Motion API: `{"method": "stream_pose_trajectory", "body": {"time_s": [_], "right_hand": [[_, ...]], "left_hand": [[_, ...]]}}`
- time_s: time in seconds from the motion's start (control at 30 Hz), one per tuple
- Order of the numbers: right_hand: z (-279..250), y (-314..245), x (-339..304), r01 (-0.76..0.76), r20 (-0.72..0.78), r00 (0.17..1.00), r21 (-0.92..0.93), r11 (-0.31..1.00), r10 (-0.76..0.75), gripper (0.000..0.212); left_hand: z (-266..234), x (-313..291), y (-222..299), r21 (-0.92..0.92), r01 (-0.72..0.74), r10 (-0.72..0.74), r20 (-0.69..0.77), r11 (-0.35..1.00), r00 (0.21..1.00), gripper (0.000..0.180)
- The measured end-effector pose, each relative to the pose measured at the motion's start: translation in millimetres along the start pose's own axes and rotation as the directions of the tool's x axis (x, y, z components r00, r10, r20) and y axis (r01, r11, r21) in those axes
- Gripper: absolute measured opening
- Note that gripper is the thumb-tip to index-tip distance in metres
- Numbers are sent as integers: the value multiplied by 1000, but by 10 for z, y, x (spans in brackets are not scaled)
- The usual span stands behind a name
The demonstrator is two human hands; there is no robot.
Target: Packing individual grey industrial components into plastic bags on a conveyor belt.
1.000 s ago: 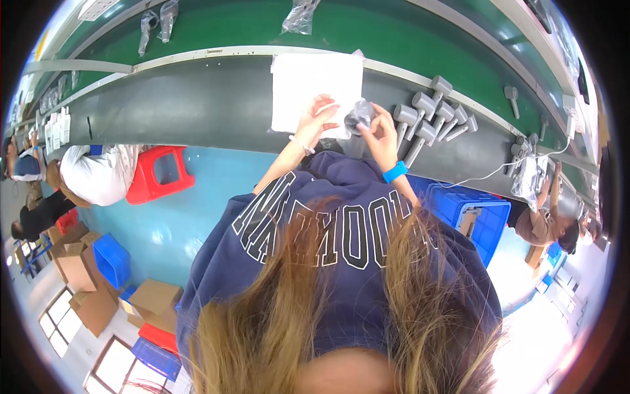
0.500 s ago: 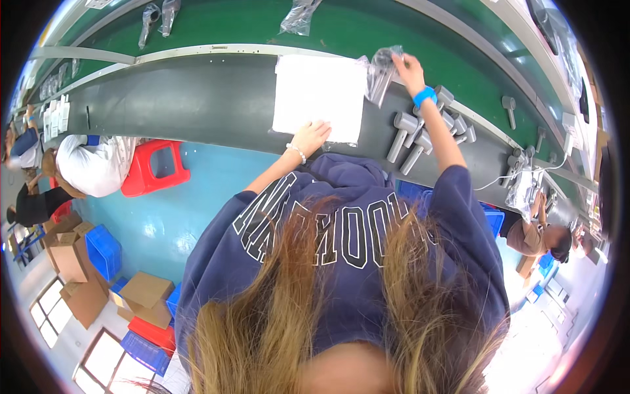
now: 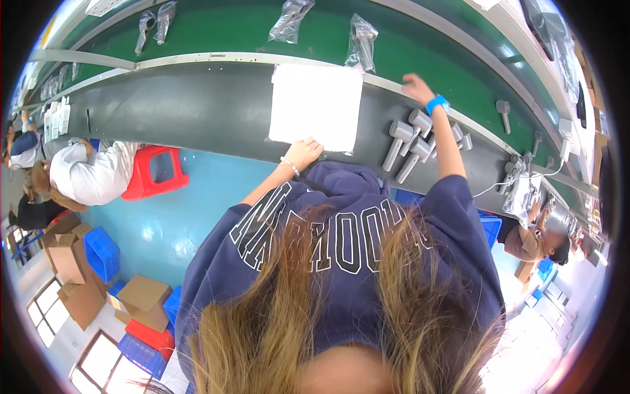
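Note:
My left hand (image 3: 304,153) lies at the near edge of a white, flat sheet-like pile (image 3: 315,108), its fingers resting on that edge. Clear film shows around the pile's border. To the right, my right hand (image 3: 417,90) hovers over the rail between the two belts, empty, fingers loosely apart and slightly blurred. Beyond the pile, a grey hair dryer in a clear plastic bag (image 3: 362,43) lies on the green belt. Several bare grey hair dryers (image 3: 413,141) lie grouped on the dark surface, just nearer than my right hand and partly behind my right forearm.
More bagged dryers (image 3: 289,21) lie along the green belt (image 3: 223,36). A white cable (image 3: 558,167) crosses at right. A red stool (image 3: 154,172) and a person in white (image 3: 92,172) are at left; another person (image 3: 535,241) sits at right. Cardboard boxes (image 3: 141,299) stand on the floor.
My right hand has let go of the bagged hair dryer, which now lies farther off on the green belt. That hand has drawn back to the right; my left hand has slid slightly nearer.

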State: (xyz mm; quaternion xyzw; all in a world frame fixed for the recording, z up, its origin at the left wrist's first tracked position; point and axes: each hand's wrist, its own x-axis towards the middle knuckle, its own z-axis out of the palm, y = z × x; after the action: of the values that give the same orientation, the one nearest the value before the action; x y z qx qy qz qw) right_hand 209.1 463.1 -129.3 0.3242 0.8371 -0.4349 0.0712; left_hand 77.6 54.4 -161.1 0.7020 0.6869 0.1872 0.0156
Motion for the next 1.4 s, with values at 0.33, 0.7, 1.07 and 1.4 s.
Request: {"method": "stream_pose_trajectory", "body": {"time_s": [0.33,0.7,1.07,1.4], "right_hand": [[719,-227,-1013,-54,22,995,-732,680,102,62],[1112,-1048,-1806,30,-393,892,-440,898,-223,60],[1319,-1412,-1953,121,-450,886,463,878,115,47],[1633,-1475,-1784,157,-541,841,273,949,17,50]], "left_hand": [[-156,110,26,-330,301,-264,155,894,952,10],[-117,28,-51,-498,392,-339,197,774,920,21],[-464,432,327,-743,384,-470,105,549,876,44],[-633,598,537,-908,288,-403,151,304,903,54]]}}
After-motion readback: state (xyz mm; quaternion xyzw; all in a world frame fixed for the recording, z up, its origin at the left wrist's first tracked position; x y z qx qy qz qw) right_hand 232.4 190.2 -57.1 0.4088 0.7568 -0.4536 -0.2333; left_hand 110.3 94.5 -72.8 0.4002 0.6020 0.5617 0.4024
